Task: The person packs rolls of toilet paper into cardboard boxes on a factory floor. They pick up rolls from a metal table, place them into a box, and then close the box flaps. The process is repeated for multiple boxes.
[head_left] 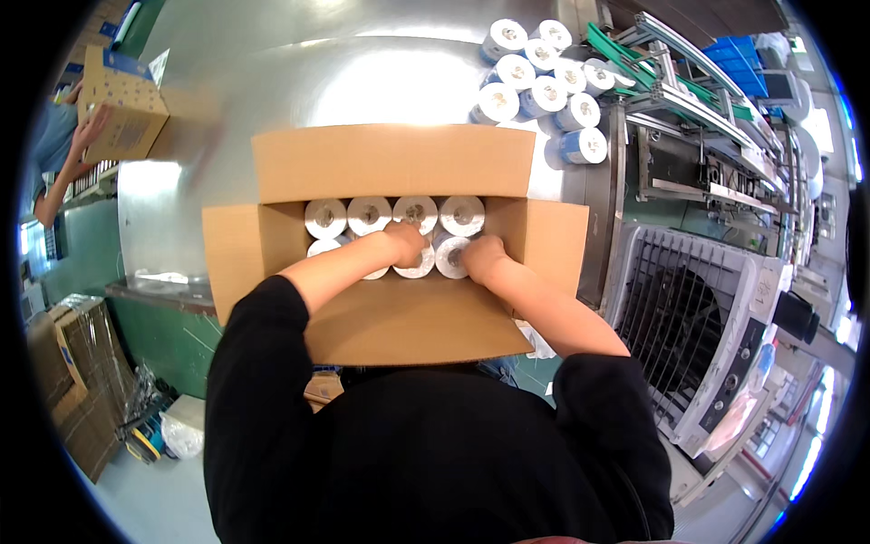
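Note:
In front of me an open cardboard box (408,317) has its flaps folded outward. White rolls (370,216) with hollow cores stand on end inside it in a far row and a near row. My left hand (405,243) reaches in with curled fingers, closed on a near-row roll (415,265) right of the middle. At the right end of that row, my right hand (485,259) is closed around the edge of another roll (449,257). Its fingertips are partly hidden, and my left forearm covers part of the near row.
More wrapped rolls (547,94) cluster on the metal table (217,54) at the far right, beside a conveyor frame (671,100). A large fan unit (680,317) stands close on my right. At the far left, a co-worker's hands (89,131) hold another carton (131,109).

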Tool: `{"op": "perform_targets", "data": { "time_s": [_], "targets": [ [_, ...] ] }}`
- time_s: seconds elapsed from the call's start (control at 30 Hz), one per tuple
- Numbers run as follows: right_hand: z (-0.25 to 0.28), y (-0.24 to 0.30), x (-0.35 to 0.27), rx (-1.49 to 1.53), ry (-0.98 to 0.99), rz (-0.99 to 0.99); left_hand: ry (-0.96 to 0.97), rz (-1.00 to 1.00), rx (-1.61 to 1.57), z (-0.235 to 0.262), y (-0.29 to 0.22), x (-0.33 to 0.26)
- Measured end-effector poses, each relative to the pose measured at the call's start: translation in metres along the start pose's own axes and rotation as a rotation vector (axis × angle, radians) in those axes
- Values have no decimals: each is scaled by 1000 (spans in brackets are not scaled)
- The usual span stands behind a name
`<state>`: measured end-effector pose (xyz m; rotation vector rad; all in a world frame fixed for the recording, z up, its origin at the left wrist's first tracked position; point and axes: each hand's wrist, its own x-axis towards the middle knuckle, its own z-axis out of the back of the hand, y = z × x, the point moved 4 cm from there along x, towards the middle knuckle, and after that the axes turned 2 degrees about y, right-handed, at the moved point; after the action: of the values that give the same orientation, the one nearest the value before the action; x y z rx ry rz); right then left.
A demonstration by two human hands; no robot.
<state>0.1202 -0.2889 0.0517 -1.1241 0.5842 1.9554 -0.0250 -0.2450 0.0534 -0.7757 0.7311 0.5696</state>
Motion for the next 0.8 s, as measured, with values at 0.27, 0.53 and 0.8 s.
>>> {"op": "perform_targets", "data": {
  "time_s": [0.27, 0.53, 0.8],
  "targets": [
    [34, -67, -89, 699, -61, 190, -818, -367, -635, 244, -12, -25],
    [96, -289, -26, 816, -900, -488, -648, -25, 423, 282, 51, 178],
    [14, -297, 124, 905, -601, -344, -561, -136, 436, 295, 48, 250]
  ]
}}
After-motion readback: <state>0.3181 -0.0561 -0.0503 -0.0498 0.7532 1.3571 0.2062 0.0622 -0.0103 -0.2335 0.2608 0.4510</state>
